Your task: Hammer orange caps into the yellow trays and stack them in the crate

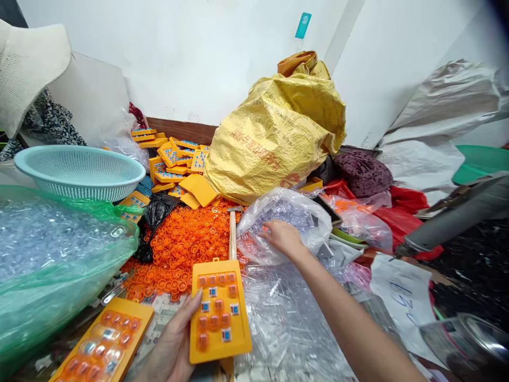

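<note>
My left hand (175,339) grips the lower left edge of a yellow-orange plastic panel (233,338), tilted up towards me. Glossy orange pieces and a few small blue-and-white squares sit in its face. My right hand (283,239) is over the mouth of a clear plastic bag (248,249) holding small transparent pieces (288,212). Its fingers are drawn together, with a spot of orange at the tips too small to name. At the lower left lies a second yellow-orange panel (137,313), with orange and clear pieces in it.
Loose orange rings (178,244) are heaped beyond the held panel, beside a wooden-handled hammer (233,233). Behind stand a yellow sack (254,143) and piled panels (169,154). Left are a blue basket (79,183) and green bag (71,297); right, a metal can (469,339).
</note>
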Demonstrator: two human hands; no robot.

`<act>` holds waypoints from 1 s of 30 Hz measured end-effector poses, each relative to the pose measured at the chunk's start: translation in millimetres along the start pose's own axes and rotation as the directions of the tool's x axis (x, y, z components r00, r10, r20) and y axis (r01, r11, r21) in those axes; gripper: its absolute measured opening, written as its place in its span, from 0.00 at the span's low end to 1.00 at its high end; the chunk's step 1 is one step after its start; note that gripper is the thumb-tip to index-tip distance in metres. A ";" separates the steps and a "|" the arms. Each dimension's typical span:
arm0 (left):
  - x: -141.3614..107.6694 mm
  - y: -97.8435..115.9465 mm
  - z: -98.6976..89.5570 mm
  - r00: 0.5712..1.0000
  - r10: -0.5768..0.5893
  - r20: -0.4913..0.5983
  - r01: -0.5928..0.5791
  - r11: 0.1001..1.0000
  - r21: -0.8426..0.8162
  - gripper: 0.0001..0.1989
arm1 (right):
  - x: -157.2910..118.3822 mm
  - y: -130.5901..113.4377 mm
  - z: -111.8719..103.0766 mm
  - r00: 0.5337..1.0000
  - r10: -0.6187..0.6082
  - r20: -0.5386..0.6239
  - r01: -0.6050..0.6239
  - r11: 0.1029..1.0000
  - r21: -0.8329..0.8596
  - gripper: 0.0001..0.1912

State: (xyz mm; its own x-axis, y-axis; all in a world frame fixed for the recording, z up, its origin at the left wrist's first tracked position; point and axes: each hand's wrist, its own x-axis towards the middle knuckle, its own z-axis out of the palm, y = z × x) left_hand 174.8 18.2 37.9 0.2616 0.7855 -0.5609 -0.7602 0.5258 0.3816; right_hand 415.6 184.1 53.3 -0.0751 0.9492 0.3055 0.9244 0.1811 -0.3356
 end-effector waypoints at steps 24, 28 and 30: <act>5.8 -2.9 10.0 0.999 0.024 0.026 -0.027 0.995 0.100 0.36 | -162.1 -85.7 -2.4 0.896 0.444 -0.027 -0.212 0.479 0.852 0.19; -1.5 -10.0 12.6 0.980 0.198 0.032 -0.199 0.942 0.272 0.39 | -176.0 -106.5 14.0 0.863 0.501 -0.065 -0.164 0.400 0.902 0.14; -4.1 -12.2 10.3 0.960 0.278 0.015 -0.265 0.897 0.352 0.34 | -177.1 -114.8 18.6 0.864 0.496 -0.086 -0.141 0.403 0.904 0.11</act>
State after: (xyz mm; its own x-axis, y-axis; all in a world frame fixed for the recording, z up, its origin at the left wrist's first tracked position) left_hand 189.2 12.0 43.1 0.0488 0.9056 -0.4214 -0.5421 0.3784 0.7503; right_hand 315.9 0.0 21.2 0.4257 0.8879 0.1744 0.0447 0.1719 -0.9841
